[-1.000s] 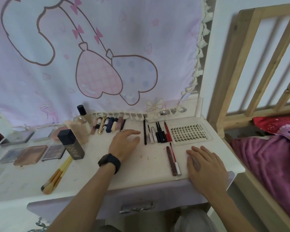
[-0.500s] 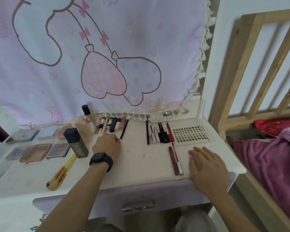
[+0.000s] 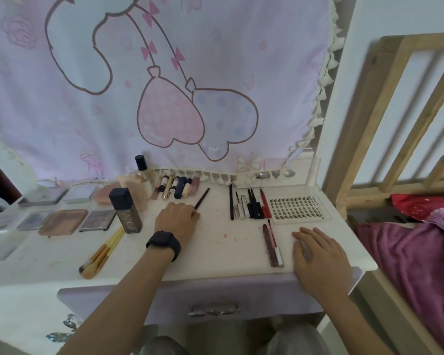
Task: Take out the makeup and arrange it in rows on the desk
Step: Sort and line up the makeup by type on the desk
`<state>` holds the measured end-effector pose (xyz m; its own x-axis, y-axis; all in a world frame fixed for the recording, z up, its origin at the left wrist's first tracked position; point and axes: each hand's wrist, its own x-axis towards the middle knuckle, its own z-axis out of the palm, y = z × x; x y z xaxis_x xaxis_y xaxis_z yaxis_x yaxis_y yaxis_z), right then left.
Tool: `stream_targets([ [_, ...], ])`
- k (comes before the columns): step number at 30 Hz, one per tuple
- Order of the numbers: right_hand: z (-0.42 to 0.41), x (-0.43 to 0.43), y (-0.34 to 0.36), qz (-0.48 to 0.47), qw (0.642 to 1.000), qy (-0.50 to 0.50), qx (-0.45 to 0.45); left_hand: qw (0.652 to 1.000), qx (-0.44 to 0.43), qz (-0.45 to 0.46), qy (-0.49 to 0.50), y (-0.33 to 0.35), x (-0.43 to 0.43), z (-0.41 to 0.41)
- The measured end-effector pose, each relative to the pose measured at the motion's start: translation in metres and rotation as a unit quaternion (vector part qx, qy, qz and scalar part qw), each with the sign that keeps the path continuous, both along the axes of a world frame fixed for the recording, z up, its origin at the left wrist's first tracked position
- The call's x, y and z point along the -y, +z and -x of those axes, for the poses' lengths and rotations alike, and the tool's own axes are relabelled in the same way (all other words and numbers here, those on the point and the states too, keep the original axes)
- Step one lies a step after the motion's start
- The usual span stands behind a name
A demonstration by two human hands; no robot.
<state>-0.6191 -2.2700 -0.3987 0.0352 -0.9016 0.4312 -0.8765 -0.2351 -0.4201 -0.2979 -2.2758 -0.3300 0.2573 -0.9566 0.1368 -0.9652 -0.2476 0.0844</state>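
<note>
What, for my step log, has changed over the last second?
The left hand, flat on the desk before, curled and pinches the near end of the dark pencil, tilting it away from the tube row. The right hand stayed flat at the desk edge; other makeup unmoved.

Cartoon curtain [image 3: 164, 73], wooden bed rail [image 3: 364, 124]

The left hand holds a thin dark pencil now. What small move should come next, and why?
Probably the left hand should carry the thin dark pencil to the right and lay it straight beside the long black pencil, at the left end of that row. The pencil it pinches points slanted, between the lip tubes and the pencil row, belonging to neither.
</note>
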Motion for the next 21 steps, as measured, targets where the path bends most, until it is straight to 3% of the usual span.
stream_targets([
  [4, 0.001, 0.002, -0.002, -0.005, 1.000, 0.000, -0.004, 0.997, -0.070, 0.010, 0.038, 0.004, -0.010, -0.003],
  [8, 0.002, 0.000, 0.000, -0.010, 1.000, -0.004, -0.006, 0.998, -0.041, -0.039, 0.031, 0.004, -0.024, -0.003],
  [12, 0.003, -0.001, 0.003, -0.033, 0.999, 0.006, 0.006, 0.993, -0.117, 0.014, 0.006, -0.008, -0.052, -0.002],
  [16, -0.008, -0.012, 0.032, -0.070, 0.990, 0.024, 0.121, 0.973, -0.193, 0.114, -0.063, -0.014, -0.081, 0.008],
  [19, -0.029, -0.034, 0.060, -0.090, 0.973, 0.083, 0.197, 0.955, -0.200, 0.179, -0.127, -0.016, -0.095, 0.020],
  [21, -0.045, -0.044, 0.072, -0.163, 0.952, 0.130, 0.226, 0.946, -0.189, 0.204, -0.167, -0.016, -0.101, 0.030],
])
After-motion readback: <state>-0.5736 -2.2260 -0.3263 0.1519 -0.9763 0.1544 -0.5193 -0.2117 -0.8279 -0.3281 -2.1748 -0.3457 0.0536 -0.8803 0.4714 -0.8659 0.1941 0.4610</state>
